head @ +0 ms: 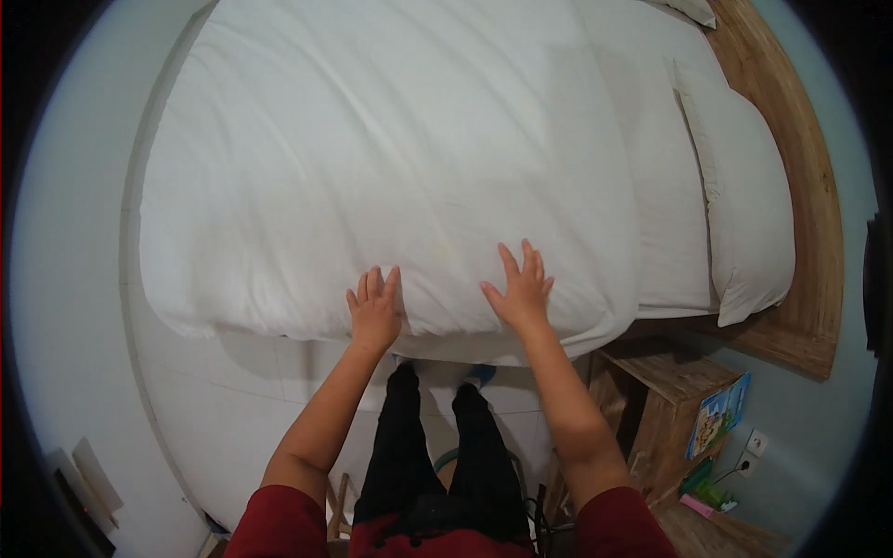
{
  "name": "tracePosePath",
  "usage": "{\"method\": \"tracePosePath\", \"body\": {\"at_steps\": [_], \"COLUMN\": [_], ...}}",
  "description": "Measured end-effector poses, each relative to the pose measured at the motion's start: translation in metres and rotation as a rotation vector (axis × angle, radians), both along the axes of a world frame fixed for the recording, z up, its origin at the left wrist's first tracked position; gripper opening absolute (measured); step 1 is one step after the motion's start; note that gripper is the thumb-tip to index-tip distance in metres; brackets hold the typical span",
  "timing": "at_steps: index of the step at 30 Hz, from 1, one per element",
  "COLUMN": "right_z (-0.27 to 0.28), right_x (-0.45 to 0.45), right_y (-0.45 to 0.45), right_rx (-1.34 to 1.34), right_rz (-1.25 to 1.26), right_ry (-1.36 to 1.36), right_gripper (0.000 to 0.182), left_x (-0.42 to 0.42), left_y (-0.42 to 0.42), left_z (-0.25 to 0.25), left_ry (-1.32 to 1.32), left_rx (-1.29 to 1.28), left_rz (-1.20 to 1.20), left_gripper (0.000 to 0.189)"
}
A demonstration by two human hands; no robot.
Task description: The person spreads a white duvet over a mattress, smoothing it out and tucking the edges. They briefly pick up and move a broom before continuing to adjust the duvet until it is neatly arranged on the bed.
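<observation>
A white duvet [391, 174] with diagonal creases covers most of the bed in front of me. My left hand [377, 314] rests at its near side, fingers spread a little, holding nothing. To the right, my right hand [523, 289] is on or just above the same cover, its fingers wide apart and with nothing in them. Right of the duvet's edge, a strip of white bed sheet [670, 209] shows. A white pillow [753, 209] lies at the head end; part of another pillow [691, 8] appears at the top.
A wooden headboard [816, 181] runs along the right. Below it stands a wooden nightstand [670, 376] with a colourful printed item [718, 415] at its side, near wall sockets [752, 453]. A stool [446, 474] is behind my legs. A wall [77, 244] borders the left.
</observation>
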State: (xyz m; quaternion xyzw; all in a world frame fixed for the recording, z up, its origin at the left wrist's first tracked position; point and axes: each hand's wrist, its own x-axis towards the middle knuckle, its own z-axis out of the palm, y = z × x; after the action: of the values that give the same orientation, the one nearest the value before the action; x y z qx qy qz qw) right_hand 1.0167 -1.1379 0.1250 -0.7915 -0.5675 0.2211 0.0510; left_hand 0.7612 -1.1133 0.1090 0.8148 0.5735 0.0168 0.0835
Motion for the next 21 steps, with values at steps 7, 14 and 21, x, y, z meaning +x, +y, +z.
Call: {"method": "tracePosePath", "body": {"at_steps": [7, 14, 21], "right_z": [-0.048, -0.010, -0.052], "right_x": [-0.061, -0.143, -0.184], "right_y": [-0.026, 0.067, 0.010], "right_rx": [-0.069, 0.135, 0.193], "right_rz": [-0.404, -0.140, -0.085], "right_ry": [-0.160, 0.096, -0.127], "right_gripper": [0.063, 0.065, 0.049], "left_x": [-0.056, -0.096, -0.170], "left_y": [0.008, 0.068, 0.082], "left_z": [-0.022, 0.015, -0.031], "left_ry": [-0.147, -0.136, -0.199], "left_rx": [-0.222, -0.065, -0.287], "left_rz": [-0.258, -0.089, -0.356], "left_gripper": [0.061, 0.071, 0.029]}}
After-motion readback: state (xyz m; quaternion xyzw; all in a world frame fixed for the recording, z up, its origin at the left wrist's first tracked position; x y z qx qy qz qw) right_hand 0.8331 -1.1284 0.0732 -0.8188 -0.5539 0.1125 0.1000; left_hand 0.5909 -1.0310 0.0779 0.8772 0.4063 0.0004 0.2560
